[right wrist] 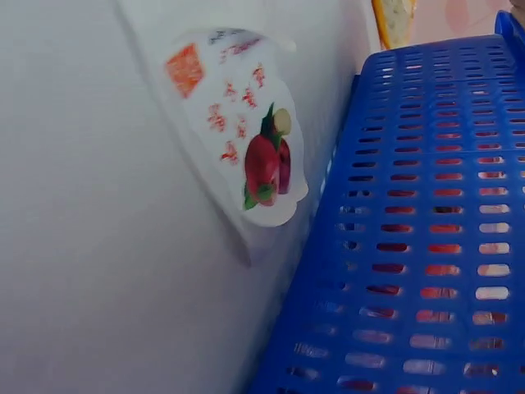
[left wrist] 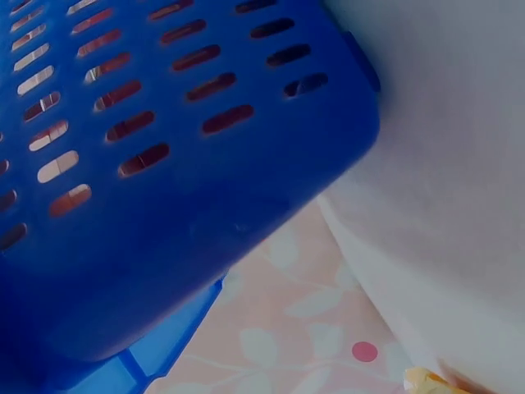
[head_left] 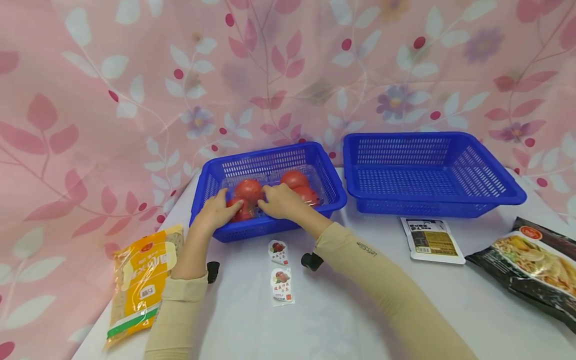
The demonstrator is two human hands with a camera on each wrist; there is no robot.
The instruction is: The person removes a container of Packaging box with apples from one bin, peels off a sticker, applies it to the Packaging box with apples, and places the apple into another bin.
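Observation:
In the head view two clear plastic boxes (head_left: 320,184) of tomatoes sit side by side in the smaller blue basket (head_left: 335,199). My left hand (head_left: 218,212) holds the left end of the left box, its thumb by the front tomato (head_left: 243,211). From the other side my right hand (head_left: 282,201) reaches in and grips the same box, fingers bent beside the rear tomato (head_left: 248,190). Part of the box is hidden by the hands. Both wrist views show the basket's slotted wall (left wrist: 205,189) from outside, with red behind the slots; neither shows the fingers.
A larger blue basket (head_left: 434,207) stands at the right. Fruit stickers (head_left: 281,284) lie on the white table before me. A yellow food packet (head_left: 143,280) is at the left; a white-and-brown pouch (head_left: 431,241) and a black noodle packet (head_left: 535,267) lie at the right.

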